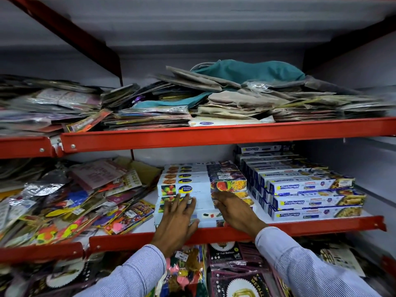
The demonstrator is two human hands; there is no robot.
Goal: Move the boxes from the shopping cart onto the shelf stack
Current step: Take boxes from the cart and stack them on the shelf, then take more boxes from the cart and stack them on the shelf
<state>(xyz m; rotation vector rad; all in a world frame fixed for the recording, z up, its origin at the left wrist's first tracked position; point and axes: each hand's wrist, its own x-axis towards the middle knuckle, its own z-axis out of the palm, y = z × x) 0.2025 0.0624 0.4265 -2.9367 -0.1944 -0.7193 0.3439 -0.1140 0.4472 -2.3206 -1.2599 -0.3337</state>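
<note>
A stack of long white wrap boxes (192,183) with fruit pictures lies on the middle red shelf (300,229). My left hand (176,219) rests flat, fingers spread, on the front faces of the lower boxes. My right hand (234,211) lies flat against the right part of the same stack, fingers together and pointing left. Neither hand grips a box. The shopping cart is not in view.
A second stack of blue and white foil boxes (308,194) stands right of the hands. Loose colourful party packets (70,202) crowd the shelf's left side. The upper shelf (192,136) holds piled bags and packets; balloon packs (231,273) fill the shelf below.
</note>
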